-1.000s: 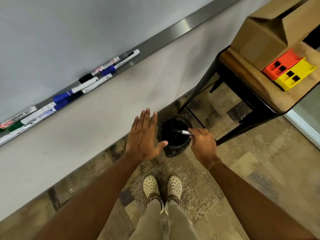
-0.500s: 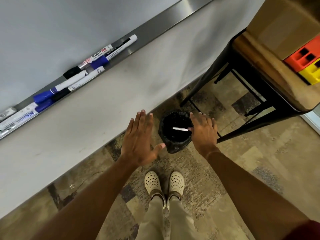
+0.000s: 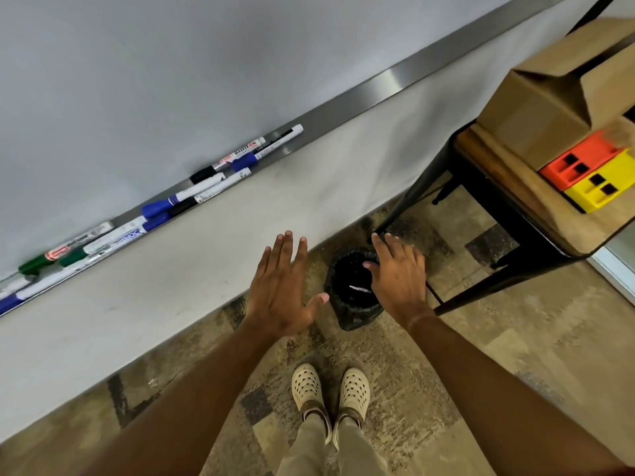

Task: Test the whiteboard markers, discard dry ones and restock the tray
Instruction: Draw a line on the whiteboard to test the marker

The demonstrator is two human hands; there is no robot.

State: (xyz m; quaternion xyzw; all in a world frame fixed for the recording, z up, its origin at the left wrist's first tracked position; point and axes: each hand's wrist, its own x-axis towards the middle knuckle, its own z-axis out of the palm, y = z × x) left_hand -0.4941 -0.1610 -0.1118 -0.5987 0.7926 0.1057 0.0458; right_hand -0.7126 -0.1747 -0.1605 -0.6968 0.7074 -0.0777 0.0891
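Observation:
A small black bin [image 3: 354, 312] stands on the floor below the whiteboard [image 3: 171, 80]. One marker [image 3: 359, 289] lies inside it. My right hand [image 3: 400, 280] hovers over the bin's right rim with fingers spread and holds nothing. My left hand [image 3: 283, 286] is stretched out flat to the left of the bin, also empty. Several markers with blue, black and green caps [image 3: 165, 207] lie along the metal tray [image 3: 371, 94] at the board's lower edge.
A black-legged wooden table [image 3: 515, 187] stands at the right, carrying a cardboard box [image 3: 556, 94], an orange holder [image 3: 580, 159] and a yellow holder [image 3: 604, 187]. My feet in cream clogs [image 3: 330, 393] stand on patterned carpet just behind the bin.
My right hand held a marker over the bin a second ago; it has let go and the marker now lies in the bin. The view has shifted slightly.

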